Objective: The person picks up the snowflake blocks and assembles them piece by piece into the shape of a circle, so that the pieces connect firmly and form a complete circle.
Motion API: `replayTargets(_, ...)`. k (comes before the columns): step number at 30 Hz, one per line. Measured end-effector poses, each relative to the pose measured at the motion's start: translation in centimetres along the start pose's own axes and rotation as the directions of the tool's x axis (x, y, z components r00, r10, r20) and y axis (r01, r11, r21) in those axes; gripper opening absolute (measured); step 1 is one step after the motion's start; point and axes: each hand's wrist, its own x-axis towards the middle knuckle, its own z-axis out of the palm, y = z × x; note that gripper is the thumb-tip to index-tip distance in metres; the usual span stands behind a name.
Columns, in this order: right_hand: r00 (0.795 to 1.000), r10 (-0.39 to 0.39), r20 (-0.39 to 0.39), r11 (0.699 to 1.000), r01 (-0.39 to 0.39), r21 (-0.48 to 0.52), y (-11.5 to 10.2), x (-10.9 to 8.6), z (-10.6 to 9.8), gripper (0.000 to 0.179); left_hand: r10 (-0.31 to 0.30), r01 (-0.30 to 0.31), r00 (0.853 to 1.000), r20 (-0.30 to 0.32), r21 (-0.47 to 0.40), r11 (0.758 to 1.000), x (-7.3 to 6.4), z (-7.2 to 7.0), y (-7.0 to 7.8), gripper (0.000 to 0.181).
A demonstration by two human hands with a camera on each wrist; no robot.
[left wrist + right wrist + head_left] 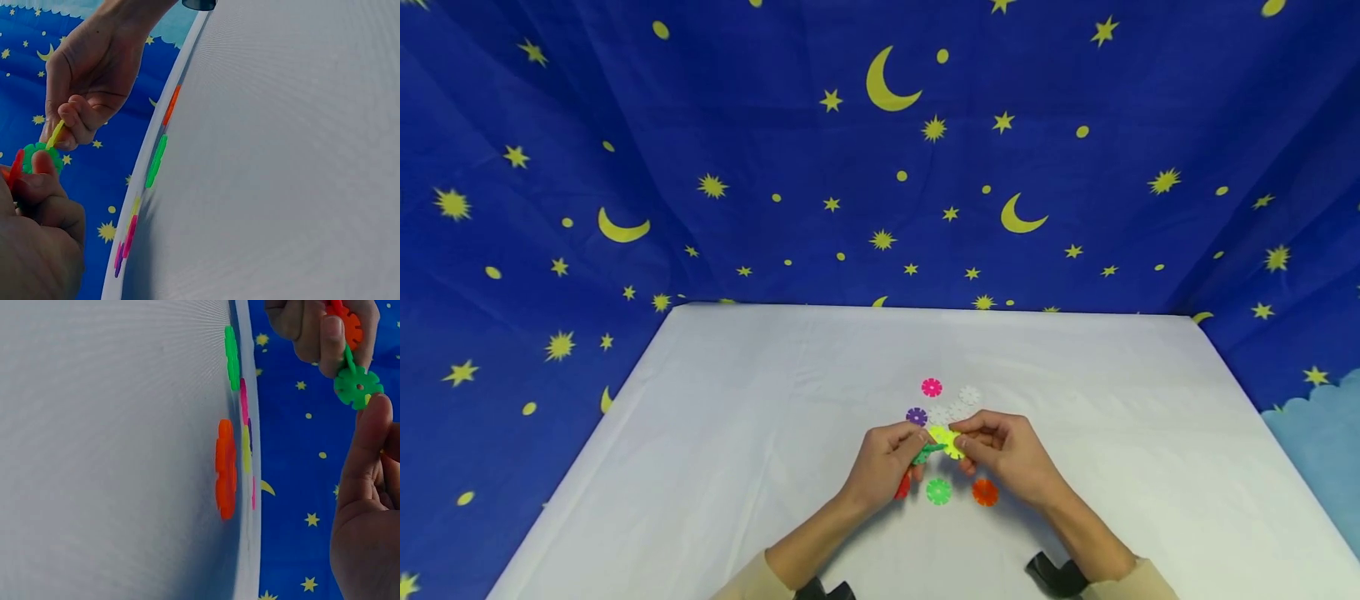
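Observation:
Between the thumb and fingers of my left hand (883,468) are joined notched plastic discs. A green disc (357,387) sticks out from the fingertips, and red-orange discs (353,328) show farther in. My right hand (1009,458) pinches a bright yellow notched disc (953,446). In the left wrist view, the yellow disc (56,133) stands edge-on against the green disc (36,155), with a red disc (16,167) by the left thumb. Both hands meet above the table, fingertips close together. The right fingertips partly cover the yellow disc.
On the white tabletop (737,433), a pink disc (932,387), a purple disc (916,417) and several white discs (969,395) lie beyond the hands. Nearer are a light green disc (938,492) and an orange disc (986,492). A starry blue cloth (775,150) surrounds the table.

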Motion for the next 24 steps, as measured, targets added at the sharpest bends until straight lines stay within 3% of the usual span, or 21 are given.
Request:
replayTargets(10, 1.000, -0.011, 0.000, 1.000, 0.011, -0.015, -0.3, -0.2, 0.4, 0.022, 0.029, -0.029, 1.000, -0.003, 0.008, 1.000, -0.7, 0.2, 2.7, 0.022)
replayTargets(17, 1.000, 0.003, 0.015, 1.000, -0.002, -0.030, -0.2, -0.2, 0.4, 0.023, 0.025, -0.025, 1.000, -0.005, 0.040, 0.999, -0.2, 0.3, 0.4, 0.023)
replayTargets(24, 0.999, 0.037, -0.027, 0.997, -0.039, -0.063, 0.2, 0.3, 0.0, 0.027, 0.069, -0.069, 0.998, 0.009, 0.133, 0.989, 0.4, 0.2, 0.1, 0.025)
